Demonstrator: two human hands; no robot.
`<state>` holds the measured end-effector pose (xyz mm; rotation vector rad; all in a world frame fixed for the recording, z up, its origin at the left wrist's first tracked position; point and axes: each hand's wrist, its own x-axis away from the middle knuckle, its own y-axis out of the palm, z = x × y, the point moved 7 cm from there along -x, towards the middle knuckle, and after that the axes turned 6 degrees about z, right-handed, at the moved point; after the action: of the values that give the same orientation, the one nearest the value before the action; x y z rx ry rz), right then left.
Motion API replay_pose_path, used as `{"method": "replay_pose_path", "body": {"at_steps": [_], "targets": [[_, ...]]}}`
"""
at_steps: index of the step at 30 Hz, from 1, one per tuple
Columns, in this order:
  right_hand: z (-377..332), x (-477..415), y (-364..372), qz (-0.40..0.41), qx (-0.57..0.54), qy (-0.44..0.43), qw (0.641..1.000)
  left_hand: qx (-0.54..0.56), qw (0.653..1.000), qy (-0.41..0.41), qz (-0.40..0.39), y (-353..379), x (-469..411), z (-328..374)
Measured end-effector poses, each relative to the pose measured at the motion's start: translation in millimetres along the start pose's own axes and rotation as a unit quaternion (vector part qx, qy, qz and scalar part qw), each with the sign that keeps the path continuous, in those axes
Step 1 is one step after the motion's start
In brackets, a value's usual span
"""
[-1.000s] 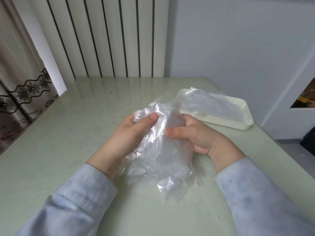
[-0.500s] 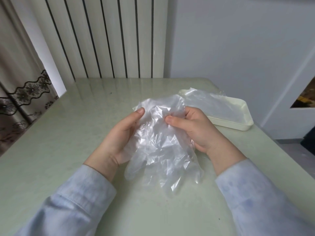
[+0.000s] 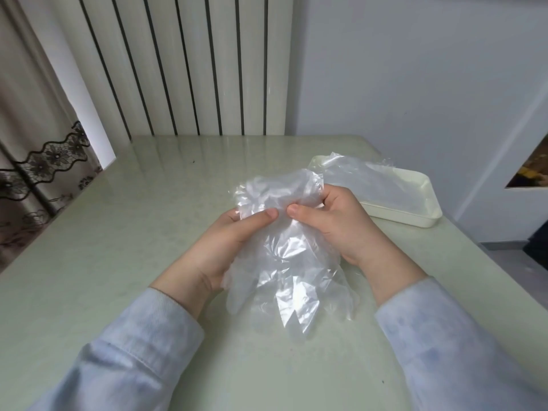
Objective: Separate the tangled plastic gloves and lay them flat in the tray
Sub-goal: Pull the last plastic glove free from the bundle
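Partway there, I'd say. At least one glove [image 3: 364, 182] already lies in the tray [image 3: 428, 200], a bit crinkly. The tangled clump [image 3: 284, 256] hangs just above the counter [image 3: 118, 232], with left hand [image 3: 234, 241] and right hand [image 3: 335, 223] both pinching its top, thumbs nearly touching. It's not yet peeled apart.

Vs 1 s ago, the plastic gloves [image 3: 284, 256] have gone from a tight wad to an opened-up sheet, w/ finger shapes fanned out toward me. My left hand [image 3: 219, 250] slid its thumb in and down the film, and it's now nearly tip-to-tip w/ my right hand [image 3: 335, 229] thumb. The cuff edge now sticks up above both thumbs.
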<state>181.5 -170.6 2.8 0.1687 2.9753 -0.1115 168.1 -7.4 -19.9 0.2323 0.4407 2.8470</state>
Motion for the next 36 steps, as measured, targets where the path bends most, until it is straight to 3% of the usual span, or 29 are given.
{"method": "replay_pose_path", "body": {"at_steps": [6, 8, 20, 27, 36], "targets": [[-2.2, -1.8, 3.1, -0.002, 0.034, -0.03, 0.999, 0.011, 0.995, 0.075, 0.067, -2.7, 1.0, 9.8], [-2.5, -0.4, 4.0, -0.012, 0.024, -0.035, 0.999, 0.008, 0.995, 0.081, 0.052, -1.8, 1.8, 10.9], [-17.2, 6.8, 7.0, -0.098, -0.11, -0.056, 0.987, 0.022, 0.997, -0.025, -0.063, 9.6, 9.2, 1.2], [-1.1, -2.1, 1.9, -0.034, 0.0, -0.031, 0.999, -0.027, 0.995, 0.073, 0.065, 1.0, 4.6, 14.3], [6.0, -7.0, 0.8, -0.03, 0.105, -0.014, 0.994, -0.067, 0.989, 0.069, 0.11, -9.9, -3.3, 9.9]]}}
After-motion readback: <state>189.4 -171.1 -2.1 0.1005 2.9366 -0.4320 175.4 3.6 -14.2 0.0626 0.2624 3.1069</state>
